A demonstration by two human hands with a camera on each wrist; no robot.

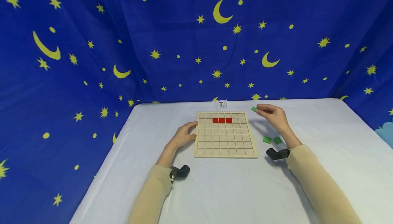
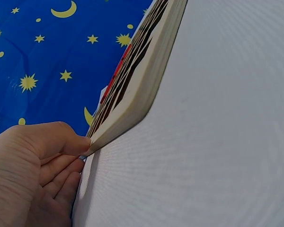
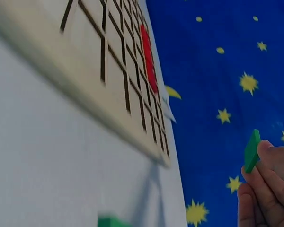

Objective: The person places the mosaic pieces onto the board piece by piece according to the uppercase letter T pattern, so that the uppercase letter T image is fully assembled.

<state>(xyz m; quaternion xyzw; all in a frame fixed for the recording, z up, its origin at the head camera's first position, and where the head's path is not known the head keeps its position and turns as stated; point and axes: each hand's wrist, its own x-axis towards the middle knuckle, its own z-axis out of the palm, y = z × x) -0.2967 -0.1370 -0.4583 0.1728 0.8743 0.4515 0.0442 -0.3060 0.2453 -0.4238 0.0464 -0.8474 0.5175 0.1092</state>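
Right hand point(image 1: 274, 117): raised off the surface, near the board's far right corner; thumb and fingers pinch a green tile. Right wrist view has the thumb on one face, fingertip on the other.
Held tile point(image 1: 254, 109): in those fingertips, clear of the board, tipped up on edge in the right wrist view.
Left hand point(image 1: 183, 135): at the board's left edge, thumb and forefinger spread apart, tips against the rim. Can't tell how hard it presses.
Board point(image 1: 225, 156): pale, flat on the surface, between the hands; grid of recessed squares, seven by seven.
Red tiles point(image 1: 222, 120): three, seated side by side in the second row from the far edge, middle three columns.
Loose green tiles point(image 1: 267, 140): two, on the surface right of the board, near each other, under the right forearm side. Blurred green bit at the bottom of the right wrist view.
Card point(image 1: 221, 104): small, white, just beyond the board's far edge; printed grid, red bar with green stem.
Surface point(image 1: 230, 190): white cloth.
Backdrop point(image 1: 184, 39): blue, yellow stars, moons, dots.
Sleeves point(image 1: 153, 191): beige, both arms.
Wrist cams point(image 1: 181, 172): black, one per wrist.
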